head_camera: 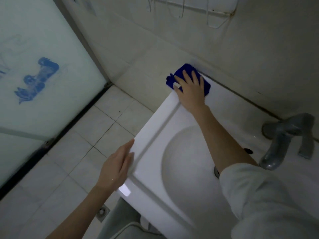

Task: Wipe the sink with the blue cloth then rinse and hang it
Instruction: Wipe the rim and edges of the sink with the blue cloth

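Note:
A white sink (155, 128) fills the lower right of the head view, its round bowl in the middle. The blue cloth (181, 70) lies flat on the sink's far left corner, against the tiled wall. My right hand (190, 91) presses down on the cloth with fingers spread, and part of the cloth is hidden under it. My left hand (117, 167) rests flat on the sink's left rim, fingers together and holding nothing. A grey tap (283, 140) stands at the back right of the bowl.
A white wire rack (195, 9) hangs on the wall above the sink. A frosted glass door (43, 75) with a blue print stands at the left. The tiled floor (96, 128) has a drain (103, 212) near the sink's pedestal.

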